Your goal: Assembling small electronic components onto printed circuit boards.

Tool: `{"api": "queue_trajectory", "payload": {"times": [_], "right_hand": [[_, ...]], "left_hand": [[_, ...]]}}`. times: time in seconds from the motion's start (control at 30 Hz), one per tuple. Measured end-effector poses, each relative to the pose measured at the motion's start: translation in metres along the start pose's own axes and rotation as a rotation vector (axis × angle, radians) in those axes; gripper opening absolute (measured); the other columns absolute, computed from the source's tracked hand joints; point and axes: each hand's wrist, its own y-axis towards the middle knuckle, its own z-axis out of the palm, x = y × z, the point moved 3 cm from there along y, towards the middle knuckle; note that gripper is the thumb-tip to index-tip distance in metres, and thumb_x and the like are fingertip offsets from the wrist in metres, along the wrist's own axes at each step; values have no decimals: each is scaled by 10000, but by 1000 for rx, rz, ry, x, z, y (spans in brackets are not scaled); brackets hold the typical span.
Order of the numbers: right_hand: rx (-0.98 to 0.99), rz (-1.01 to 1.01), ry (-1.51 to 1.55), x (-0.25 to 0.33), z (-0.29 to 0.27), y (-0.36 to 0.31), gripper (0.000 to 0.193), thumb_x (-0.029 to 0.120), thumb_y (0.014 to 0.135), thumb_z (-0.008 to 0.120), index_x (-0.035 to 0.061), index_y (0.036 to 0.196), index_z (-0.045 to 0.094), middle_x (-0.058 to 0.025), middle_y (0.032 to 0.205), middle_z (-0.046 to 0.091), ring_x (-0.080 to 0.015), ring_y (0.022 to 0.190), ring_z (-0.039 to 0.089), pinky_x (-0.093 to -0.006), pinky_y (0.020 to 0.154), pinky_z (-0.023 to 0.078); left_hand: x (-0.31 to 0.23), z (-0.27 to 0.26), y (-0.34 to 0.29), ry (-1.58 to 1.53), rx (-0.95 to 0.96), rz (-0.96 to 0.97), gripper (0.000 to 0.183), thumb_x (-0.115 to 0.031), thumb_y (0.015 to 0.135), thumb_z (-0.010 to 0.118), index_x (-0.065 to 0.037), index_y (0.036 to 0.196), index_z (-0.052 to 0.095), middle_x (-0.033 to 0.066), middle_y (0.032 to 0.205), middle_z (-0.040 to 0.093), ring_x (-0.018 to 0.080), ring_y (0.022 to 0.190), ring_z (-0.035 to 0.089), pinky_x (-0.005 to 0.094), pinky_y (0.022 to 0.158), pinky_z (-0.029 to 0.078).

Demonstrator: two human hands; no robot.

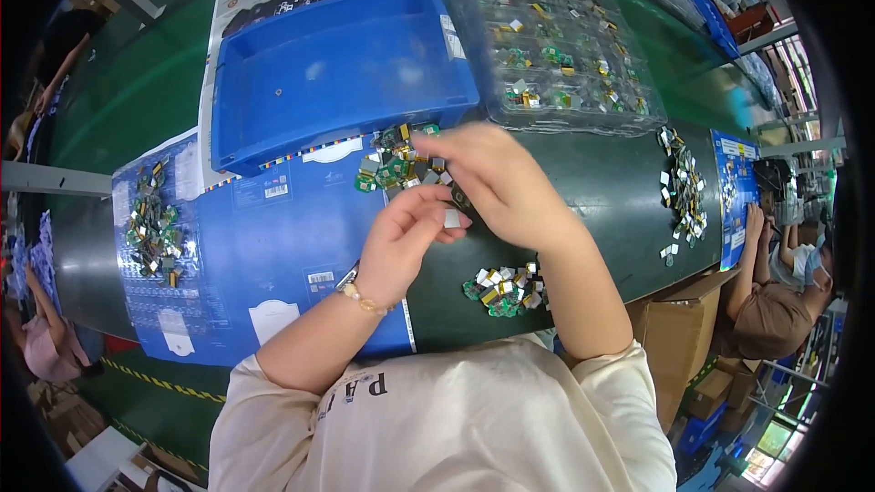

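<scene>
My left hand point(407, 230) is closed, its thumb and fingers pinching a small circuit board with a white square part point(451, 218) on it. Close above it is my right hand point(492, 178), its fingers reaching left over a pile of small green circuit boards point(392, 171) with white, grey and gold parts. That hand is smeared by motion, so whether it holds anything does not show. Another pile of such boards point(503, 290) lies nearer to me, beside my right forearm.
Behind the first pile stands a blue plastic bin point(337, 114). Clear compartment trays point(570, 55) with boards are stacked at the far right. More boards lie on a clear tray point(157, 228) at left and in a heap point(682, 196) at right. A cardboard box point(679, 333) stands right; co-workers sit around.
</scene>
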Motion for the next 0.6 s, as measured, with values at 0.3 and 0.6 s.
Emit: {"api": "queue_trajectory", "payload": {"times": [0.3, 0.6], "right_hand": [[-49, 583, 409, 2, -7, -96, 205, 21, 775, 686, 2, 979, 672, -79, 895, 631, -177, 834, 591, -281, 739, 458], [50, 934, 725, -3, -13, -111, 93, 55, 782, 722, -5, 836, 676, -16, 723, 663, -44, 640, 589, -186, 559, 453]], "left_hand": [[-2, 15, -6, 49, 266, -124, 231, -93, 951, 468, 5, 1146, 545, 91, 1008, 638, 159, 920, 635, 276, 818, 515], [0, 19, -4, 111, 362, -214, 162, -21, 865, 621, -11, 1008, 545, 46, 964, 648, 95, 913, 612, 227, 800, 488]]}}
